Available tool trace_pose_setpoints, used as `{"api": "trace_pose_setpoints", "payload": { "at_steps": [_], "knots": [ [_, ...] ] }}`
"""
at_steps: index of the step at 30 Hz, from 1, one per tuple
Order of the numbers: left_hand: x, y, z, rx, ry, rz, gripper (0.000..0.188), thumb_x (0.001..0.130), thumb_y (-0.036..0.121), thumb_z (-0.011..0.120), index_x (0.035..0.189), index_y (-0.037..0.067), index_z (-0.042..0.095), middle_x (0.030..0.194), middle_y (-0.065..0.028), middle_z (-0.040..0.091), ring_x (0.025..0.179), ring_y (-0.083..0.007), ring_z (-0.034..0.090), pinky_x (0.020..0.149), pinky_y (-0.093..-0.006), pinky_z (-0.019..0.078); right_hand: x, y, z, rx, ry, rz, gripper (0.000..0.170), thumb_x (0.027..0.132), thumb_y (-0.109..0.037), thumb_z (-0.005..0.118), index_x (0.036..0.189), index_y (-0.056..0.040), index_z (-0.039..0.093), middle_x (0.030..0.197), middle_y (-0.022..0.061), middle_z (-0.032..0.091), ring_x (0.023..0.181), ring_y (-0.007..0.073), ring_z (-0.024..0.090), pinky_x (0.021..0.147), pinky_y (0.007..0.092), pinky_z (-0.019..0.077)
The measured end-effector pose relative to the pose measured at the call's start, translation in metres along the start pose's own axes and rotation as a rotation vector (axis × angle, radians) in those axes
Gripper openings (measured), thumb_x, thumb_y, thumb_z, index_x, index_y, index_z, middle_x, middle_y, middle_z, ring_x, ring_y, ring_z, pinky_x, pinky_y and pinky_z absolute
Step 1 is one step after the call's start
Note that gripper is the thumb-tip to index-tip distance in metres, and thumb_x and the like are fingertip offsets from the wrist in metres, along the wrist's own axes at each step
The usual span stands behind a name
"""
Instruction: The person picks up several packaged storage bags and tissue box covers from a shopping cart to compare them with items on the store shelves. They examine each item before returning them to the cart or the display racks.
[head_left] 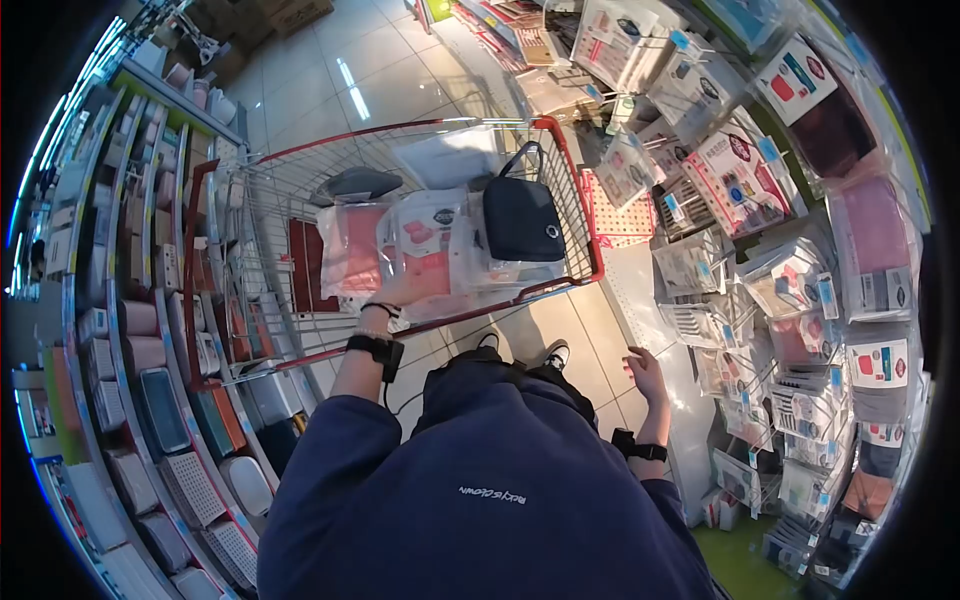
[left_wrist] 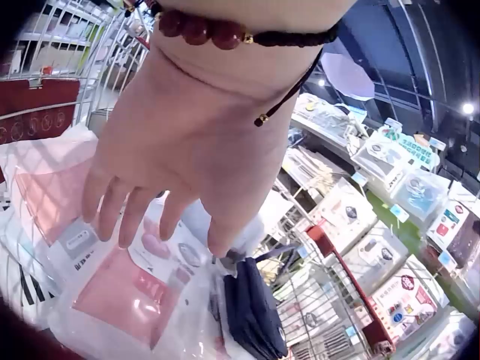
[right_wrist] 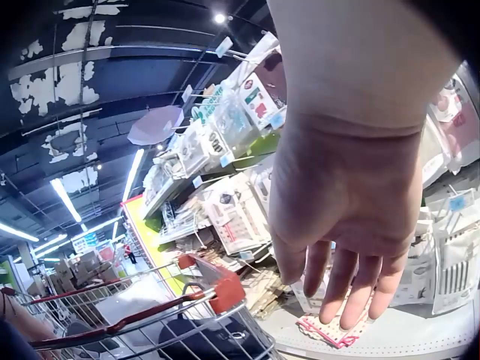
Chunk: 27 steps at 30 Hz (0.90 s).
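My left hand [head_left: 405, 287] reaches over the near side of the shopping cart [head_left: 440, 322], above clear packets with pink contents. In the left wrist view the fingers of that hand [left_wrist: 180, 165] are extended and spread, just over a pink packet [left_wrist: 127, 292]. Another pink packet [head_left: 352, 248] lies to its left in the cart, and a dark blue bag [head_left: 522, 220] with a loop handle sits at the right end. My right hand [head_left: 646, 376] hangs beside my body near the rack. Its fingers [right_wrist: 352, 289] are loosely extended and hold nothing.
Hanging packets [head_left: 735, 180] crowd the rack at right, and a pink dotted packet [head_left: 617, 212] lies on its low ledge. Shelves of storage boxes [head_left: 163, 408] line the left. Tiled floor [head_left: 385, 75] stretches beyond the cart, with cardboard boxes [head_left: 290, 12] at the far end.
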<state>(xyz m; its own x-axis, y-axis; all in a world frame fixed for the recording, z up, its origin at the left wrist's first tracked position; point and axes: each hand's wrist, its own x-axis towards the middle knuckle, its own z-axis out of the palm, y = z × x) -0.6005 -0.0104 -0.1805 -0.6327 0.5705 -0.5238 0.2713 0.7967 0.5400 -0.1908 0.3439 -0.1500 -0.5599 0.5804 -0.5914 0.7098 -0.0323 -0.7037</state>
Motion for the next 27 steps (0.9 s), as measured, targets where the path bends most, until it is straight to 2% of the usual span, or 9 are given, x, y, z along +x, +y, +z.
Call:
{"api": "trace_pose_setpoints", "payload": {
  "at_steps": [3,5,11,14,21,22,23,26,27],
  "knots": [
    [0.042,-0.049,-0.011,0.104,0.108,0.049,0.050,0.075,0.038,0.057,0.112,0.006,0.048,0.098,-0.0152,0.056,0.085,-0.0239,0.056,0.073,-0.0363,0.0448,-0.005,-0.027,0.020,-0.044,-0.021,-0.083,0.033,0.082,-0.017,0.049,0.113,-0.0047,0.047,0.089,0.0072,0.060,0.075,0.0115,0.056,0.062,0.0241,0.0433],
    [0.041,-0.034,-0.035,-0.242,0.054,-0.305,0.057,0.070,0.038,0.062,0.113,0.004,0.045,0.096,-0.0132,0.056,0.088,-0.0244,0.054,0.070,-0.0386,0.0457,-0.012,-0.042,0.033,-0.104,0.014,-0.099,0.032,0.082,-0.016,0.050,0.112,-0.0054,0.047,0.089,0.0075,0.060,0.077,0.0118,0.056,0.064,0.0240,0.0429],
    [0.131,-0.131,0.020,-0.317,0.264,-0.401,0.065,0.064,0.039,0.065,0.113,0.001,0.044,0.100,-0.0137,0.055,0.088,-0.0275,0.054,0.070,-0.0393,0.0452,-0.057,-0.035,0.054,-0.169,0.047,0.004,0.032,0.083,-0.016,0.050,0.112,-0.0050,0.048,0.089,0.0089,0.060,0.078,0.0133,0.056,0.064,0.0243,0.0429],
    [0.106,-0.081,0.012,-0.209,0.083,-0.305,0.058,0.067,0.037,0.064,0.109,0.003,0.045,0.098,-0.0119,0.053,0.083,-0.0259,0.054,0.068,-0.0355,0.0438,-0.077,-0.002,0.059,-0.126,0.115,0.068,0.033,0.078,-0.021,0.055,0.109,-0.0075,0.051,0.085,0.0107,0.061,0.078,0.0171,0.057,0.067,0.0296,0.0460],
    [0.117,-0.086,0.029,-0.723,-0.280,-0.310,0.021,0.074,0.028,0.060,0.080,0.009,0.051,0.059,-0.0017,0.050,0.049,-0.0157,0.050,0.039,-0.0315,0.0390,-0.119,-0.031,0.059,-0.131,0.200,0.223,0.035,0.079,-0.023,0.053,0.110,-0.0061,0.051,0.094,0.0145,0.060,0.087,0.0238,0.058,0.074,0.0317,0.0460],
    [0.149,-0.122,0.051,-0.684,-0.212,-0.286,0.018,0.074,0.025,0.061,0.074,0.012,0.049,0.055,0.0011,0.043,0.039,-0.0113,0.040,0.030,-0.0267,0.0281,-0.120,-0.035,0.060,-0.122,0.209,0.235,0.035,0.079,-0.023,0.053,0.110,-0.0066,0.051,0.095,0.0145,0.060,0.088,0.0244,0.057,0.075,0.0324,0.0456],
    [0.119,-0.060,0.022,-0.554,-0.288,-0.338,0.019,0.072,0.022,0.063,0.078,0.008,0.051,0.058,-0.0008,0.048,0.043,-0.0137,0.045,0.032,-0.0284,0.0332,-0.120,-0.039,0.061,-0.114,0.208,0.243,0.035,0.079,-0.024,0.053,0.111,-0.0072,0.050,0.095,0.0145,0.060,0.090,0.0251,0.057,0.076,0.0330,0.0453],
    [0.101,-0.001,-0.012,-0.367,-0.167,-0.285,0.025,0.070,0.021,0.062,0.082,0.002,0.053,0.062,-0.0044,0.051,0.048,-0.0169,0.050,0.040,-0.0303,0.0404,-0.116,-0.047,0.064,-0.077,0.225,0.192,0.035,0.080,-0.023,0.052,0.111,-0.0075,0.050,0.095,0.0139,0.060,0.091,0.0250,0.057,0.078,0.0336,0.0448],
    [0.087,0.020,-0.027,-0.245,0.031,-0.013,0.029,0.069,0.022,0.062,0.085,-0.001,0.054,0.064,-0.0072,0.053,0.054,-0.0184,0.052,0.047,-0.0310,0.0424,-0.114,-0.052,0.064,-0.056,0.242,0.195,0.035,0.080,-0.023,0.052,0.111,-0.0075,0.050,0.095,0.0139,0.060,0.091,0.0250,0.057,0.078,0.0336,0.0448]
  ]
}}
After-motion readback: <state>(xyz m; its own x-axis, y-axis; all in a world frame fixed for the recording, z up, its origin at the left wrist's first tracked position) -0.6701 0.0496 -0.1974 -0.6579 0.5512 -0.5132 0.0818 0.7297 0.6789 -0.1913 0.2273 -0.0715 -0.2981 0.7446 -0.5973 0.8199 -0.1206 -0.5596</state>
